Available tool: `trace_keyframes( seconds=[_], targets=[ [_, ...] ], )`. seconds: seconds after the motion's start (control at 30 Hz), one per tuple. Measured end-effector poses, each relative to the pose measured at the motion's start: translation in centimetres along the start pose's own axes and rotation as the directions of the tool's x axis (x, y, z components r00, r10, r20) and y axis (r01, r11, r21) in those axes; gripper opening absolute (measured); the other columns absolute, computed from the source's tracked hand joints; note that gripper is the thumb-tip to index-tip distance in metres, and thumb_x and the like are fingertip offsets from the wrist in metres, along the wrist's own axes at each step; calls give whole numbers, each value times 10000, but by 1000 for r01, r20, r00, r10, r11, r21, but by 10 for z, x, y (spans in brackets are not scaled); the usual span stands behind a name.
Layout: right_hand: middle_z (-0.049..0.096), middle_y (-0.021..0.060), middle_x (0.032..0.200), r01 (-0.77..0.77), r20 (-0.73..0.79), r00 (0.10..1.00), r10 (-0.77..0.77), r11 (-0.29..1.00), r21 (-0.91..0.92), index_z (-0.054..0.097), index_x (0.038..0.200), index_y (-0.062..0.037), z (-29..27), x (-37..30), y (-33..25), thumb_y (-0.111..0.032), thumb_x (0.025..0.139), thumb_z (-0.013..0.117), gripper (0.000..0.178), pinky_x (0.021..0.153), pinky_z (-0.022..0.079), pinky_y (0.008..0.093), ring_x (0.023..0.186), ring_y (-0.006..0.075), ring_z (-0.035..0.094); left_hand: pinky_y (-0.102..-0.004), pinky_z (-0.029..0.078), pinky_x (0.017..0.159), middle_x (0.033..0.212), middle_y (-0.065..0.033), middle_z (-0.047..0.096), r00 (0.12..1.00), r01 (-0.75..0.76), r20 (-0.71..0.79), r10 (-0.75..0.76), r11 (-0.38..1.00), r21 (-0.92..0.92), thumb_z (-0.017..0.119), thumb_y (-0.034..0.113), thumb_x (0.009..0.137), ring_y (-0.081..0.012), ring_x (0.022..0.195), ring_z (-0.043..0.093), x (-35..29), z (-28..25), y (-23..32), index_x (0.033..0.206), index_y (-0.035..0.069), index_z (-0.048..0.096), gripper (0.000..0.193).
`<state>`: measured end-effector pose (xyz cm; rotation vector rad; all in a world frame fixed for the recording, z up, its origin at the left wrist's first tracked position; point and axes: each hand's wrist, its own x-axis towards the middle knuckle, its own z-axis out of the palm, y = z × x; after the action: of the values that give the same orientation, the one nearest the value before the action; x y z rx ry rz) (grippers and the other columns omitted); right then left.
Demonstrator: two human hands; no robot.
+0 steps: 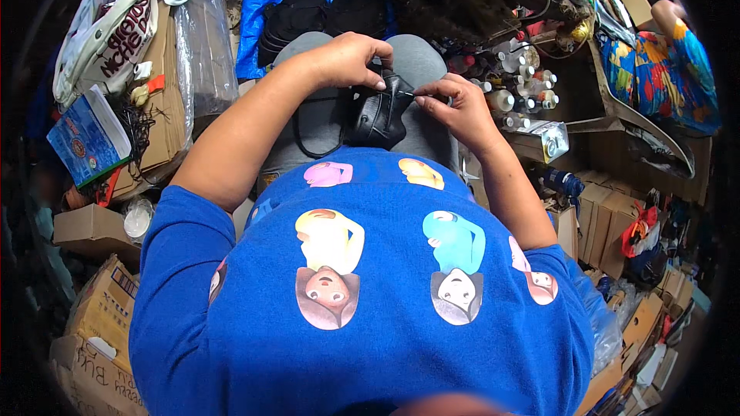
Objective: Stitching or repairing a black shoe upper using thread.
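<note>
A small black leather-like bag [378, 117] rests in my lap between my thighs, its long black strap [307, 146] looping out to the left. My left hand [351, 62] is bent over the top of the bag, closed with thumb and forefinger at its upper edge. On the bag's right side my right hand [456, 104] is closed in a pinch. Between its fingertips and the black material shows a thin, light-coloured, needle-like piece [408, 95]. How far it goes into the material is hidden.
Beyond my knees, several black items [331, 15] lie on a blue plastic sheet [250, 38]. Small bottles [524, 88] stand to the right, near another person's colourful clothing [655, 69]. At left are a book [89, 135], a wrapped cardboard stack [204, 46] and a box [92, 231].
</note>
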<state>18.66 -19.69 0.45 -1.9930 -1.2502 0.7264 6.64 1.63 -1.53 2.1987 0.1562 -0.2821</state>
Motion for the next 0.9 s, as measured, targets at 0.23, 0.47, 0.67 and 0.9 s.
trace_keyframes(
  seconds=[0.23, 0.47, 0.67, 0.9],
  targets=[
    [604, 99, 749, -26, 28, 999, 26, 1000, 5, 713, 895, -59, 3, 7, -3, -131, 762, 704, 151, 660, 473, 318, 722, 206, 610, -324, 467, 748, 865, -111, 657, 1000, -1, -15, 1, 999, -47, 767, 131, 695, -176, 818, 602, -4, 2, -5, 994, 31, 605, 354],
    [595, 73, 818, 53, 21, 998, -55, 996, 78, 721, 905, -87, 12, 14, 9, -112, 757, 711, 150, 688, 469, 301, 779, 181, 597, -304, 461, 696, 779, -61, 615, 1000, -4, -11, 3, 991, -137, 759, 99, 701, -123, 768, 566, -6, 3, -5, 957, 25, 591, 315],
    [579, 48, 798, 1, 109, 994, -19, 987, 161, 726, 895, -104, 18, 20, 21, -106, 758, 718, 137, 714, 460, 284, 779, 144, 565, -273, 446, 641, 729, -12, 576, 996, -56, -87, 34, 964, -262, 752, 43, 691, -79, 719, 523, -4, 15, -16, 898, 21, 571, 276],
    [593, 39, 778, 29, 47, 998, -37, 986, 163, 718, 895, -95, 23, 19, 25, -107, 759, 715, 137, 727, 449, 281, 791, 144, 556, -234, 449, 639, 748, 26, 583, 991, -92, -129, 39, 891, -445, 731, 3, 703, -45, 726, 528, -3, 29, -32, 873, 27, 574, 232]
  ],
)
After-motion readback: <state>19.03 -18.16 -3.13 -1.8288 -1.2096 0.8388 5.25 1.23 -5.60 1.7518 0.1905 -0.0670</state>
